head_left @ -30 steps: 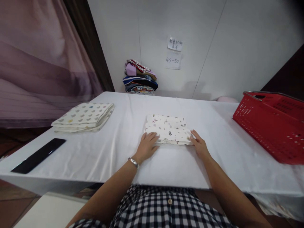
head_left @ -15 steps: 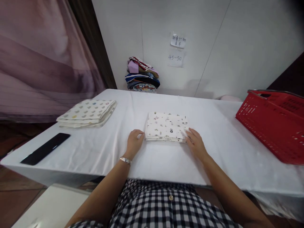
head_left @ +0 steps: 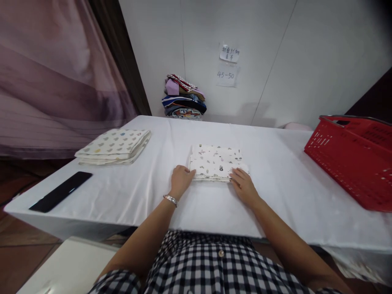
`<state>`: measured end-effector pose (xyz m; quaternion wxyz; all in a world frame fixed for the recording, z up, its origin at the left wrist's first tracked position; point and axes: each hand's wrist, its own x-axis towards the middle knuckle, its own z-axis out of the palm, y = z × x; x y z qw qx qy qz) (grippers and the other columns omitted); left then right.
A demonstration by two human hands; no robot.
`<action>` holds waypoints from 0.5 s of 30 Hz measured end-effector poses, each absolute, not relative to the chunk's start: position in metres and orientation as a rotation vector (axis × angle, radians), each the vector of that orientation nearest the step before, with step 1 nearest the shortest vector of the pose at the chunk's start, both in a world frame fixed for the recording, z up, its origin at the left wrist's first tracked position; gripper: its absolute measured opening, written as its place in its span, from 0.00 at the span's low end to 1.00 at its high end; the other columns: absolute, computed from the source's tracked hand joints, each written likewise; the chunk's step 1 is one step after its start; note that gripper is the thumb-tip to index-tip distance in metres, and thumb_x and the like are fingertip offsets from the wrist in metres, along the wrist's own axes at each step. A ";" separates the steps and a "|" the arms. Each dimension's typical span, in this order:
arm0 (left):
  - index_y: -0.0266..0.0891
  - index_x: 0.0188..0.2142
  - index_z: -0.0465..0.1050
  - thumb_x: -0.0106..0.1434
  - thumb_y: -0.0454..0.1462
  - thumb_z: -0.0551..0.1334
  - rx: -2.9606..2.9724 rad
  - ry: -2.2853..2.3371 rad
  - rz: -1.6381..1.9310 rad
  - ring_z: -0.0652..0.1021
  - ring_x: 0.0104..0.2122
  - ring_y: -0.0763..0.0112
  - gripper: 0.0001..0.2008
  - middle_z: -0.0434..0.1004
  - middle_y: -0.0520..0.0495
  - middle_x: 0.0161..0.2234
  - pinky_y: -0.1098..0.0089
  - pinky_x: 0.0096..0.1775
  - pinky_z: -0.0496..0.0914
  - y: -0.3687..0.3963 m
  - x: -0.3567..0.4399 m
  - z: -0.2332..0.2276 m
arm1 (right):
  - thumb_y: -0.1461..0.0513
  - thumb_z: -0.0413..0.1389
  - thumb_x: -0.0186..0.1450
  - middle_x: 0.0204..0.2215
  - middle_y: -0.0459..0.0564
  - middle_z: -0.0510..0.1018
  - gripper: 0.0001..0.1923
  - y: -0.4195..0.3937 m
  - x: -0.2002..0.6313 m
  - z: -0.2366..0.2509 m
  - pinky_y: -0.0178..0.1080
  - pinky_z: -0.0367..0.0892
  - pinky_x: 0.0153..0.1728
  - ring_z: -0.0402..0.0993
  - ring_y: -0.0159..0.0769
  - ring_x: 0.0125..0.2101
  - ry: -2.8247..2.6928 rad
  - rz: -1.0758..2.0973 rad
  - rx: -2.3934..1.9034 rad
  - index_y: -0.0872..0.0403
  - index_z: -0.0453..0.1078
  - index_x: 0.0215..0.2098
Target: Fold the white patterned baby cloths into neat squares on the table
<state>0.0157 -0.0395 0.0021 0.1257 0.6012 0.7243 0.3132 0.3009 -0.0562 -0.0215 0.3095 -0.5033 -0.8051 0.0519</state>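
Where hands (head_left: 211, 183) touch: soft square folded cloth (head_left: 217, 162)

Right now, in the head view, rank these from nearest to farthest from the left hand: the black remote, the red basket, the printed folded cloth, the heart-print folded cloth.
1. Printed folded cloth: touching the left hand, just to its right.
2. Heart-print folded cloth: far left of the table.
3. Black remote: near left edge.
4. Red basket: far right.
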 end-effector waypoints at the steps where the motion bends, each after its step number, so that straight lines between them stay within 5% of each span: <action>1: 0.40 0.28 0.68 0.56 0.48 0.58 1.744 2.112 0.908 0.70 0.43 0.57 0.13 0.71 0.43 0.38 0.60 0.43 0.66 -0.038 0.016 0.002 | 0.58 0.46 0.66 0.54 0.52 0.69 0.18 -0.056 0.301 -0.022 0.53 0.55 0.57 0.57 0.45 0.58 -2.129 0.138 -1.331 0.52 0.71 0.49; 15: 0.40 0.25 0.66 0.54 0.45 0.59 1.767 2.126 0.873 0.71 0.40 0.60 0.11 0.71 0.44 0.34 0.62 0.43 0.65 -0.033 0.017 0.003 | 0.61 0.47 0.66 0.50 0.53 0.73 0.15 -0.054 0.302 -0.030 0.53 0.59 0.54 0.62 0.45 0.55 -2.116 0.027 -1.204 0.52 0.71 0.47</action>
